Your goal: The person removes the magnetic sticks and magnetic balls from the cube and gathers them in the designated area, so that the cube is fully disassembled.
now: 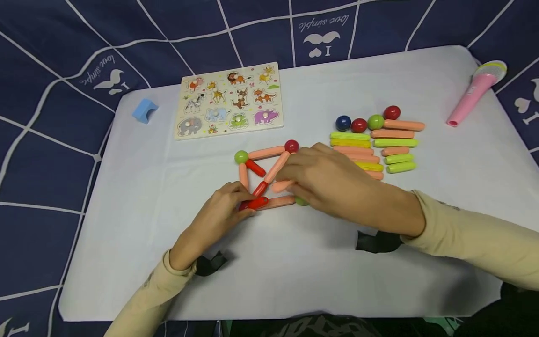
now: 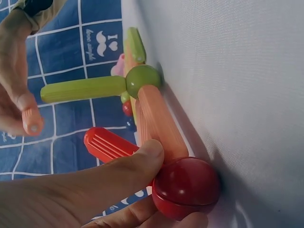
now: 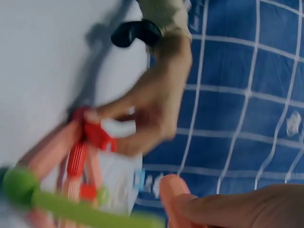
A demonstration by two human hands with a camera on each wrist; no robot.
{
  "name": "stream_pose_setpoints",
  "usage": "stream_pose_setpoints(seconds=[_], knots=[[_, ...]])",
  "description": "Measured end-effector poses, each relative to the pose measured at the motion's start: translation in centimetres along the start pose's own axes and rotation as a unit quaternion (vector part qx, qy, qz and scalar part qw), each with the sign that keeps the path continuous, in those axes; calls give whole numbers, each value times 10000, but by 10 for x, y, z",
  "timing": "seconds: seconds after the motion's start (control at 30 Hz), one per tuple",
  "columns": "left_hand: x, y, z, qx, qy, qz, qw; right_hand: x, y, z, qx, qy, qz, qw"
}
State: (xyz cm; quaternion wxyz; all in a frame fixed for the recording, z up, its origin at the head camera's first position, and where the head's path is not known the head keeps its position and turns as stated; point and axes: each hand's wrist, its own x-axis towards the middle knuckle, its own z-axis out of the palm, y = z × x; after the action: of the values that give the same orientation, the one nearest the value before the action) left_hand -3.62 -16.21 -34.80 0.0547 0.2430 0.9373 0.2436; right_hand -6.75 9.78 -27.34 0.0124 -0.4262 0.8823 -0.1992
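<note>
My left hand (image 1: pixel 221 210) grips a corner of a frame of sticks and balls on the table. Its thumb and fingers hold a red ball (image 2: pixel 187 185) and the short red stick (image 1: pixel 258 203) that rises from it. Between thumb and fingertips, my right hand (image 1: pixel 328 180) pinches a loose peach stick (image 3: pixel 172 190) above the frame. A green ball (image 2: pixel 142 78) at the near right corner carries an upright light green stick (image 2: pixel 83 89). Another green ball (image 1: pixel 241 157) and a dark red ball (image 1: pixel 292 146) form the far corners, joined by a peach stick (image 1: pixel 267 152).
Loose peach, green and yellow sticks (image 1: pixel 396 142) lie in rows at right, with several balls (image 1: pixel 359 125) behind them. An animal puzzle board (image 1: pixel 229 100) lies at the back, a blue block (image 1: pixel 145 110) at far left and a pink toy microphone (image 1: pixel 473 96) at far right.
</note>
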Motion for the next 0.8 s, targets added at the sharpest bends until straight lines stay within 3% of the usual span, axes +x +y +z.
stream_pose_setpoints(seconds=[0.13,0.27,0.43,0.6,0.8], knots=[[-2,0,1,-50,-38,-107,9999,-24,30,-17,448,469,477,9968],[-3,-1,-1,-110,-86,-59,9999,-60,77,-27,423,762,1181,9892],[-3,-3,-3,-175,-184,-103,9996,-106,125,-22,189,236,1913,9811],[-2,-4,-5,-82,-228,-181,9995,-136,138,-10,91,-222,2057,9783],[-2,-4,-6,-137,-319,-269,9990,-146,143,4,-352,-79,1751,9839]])
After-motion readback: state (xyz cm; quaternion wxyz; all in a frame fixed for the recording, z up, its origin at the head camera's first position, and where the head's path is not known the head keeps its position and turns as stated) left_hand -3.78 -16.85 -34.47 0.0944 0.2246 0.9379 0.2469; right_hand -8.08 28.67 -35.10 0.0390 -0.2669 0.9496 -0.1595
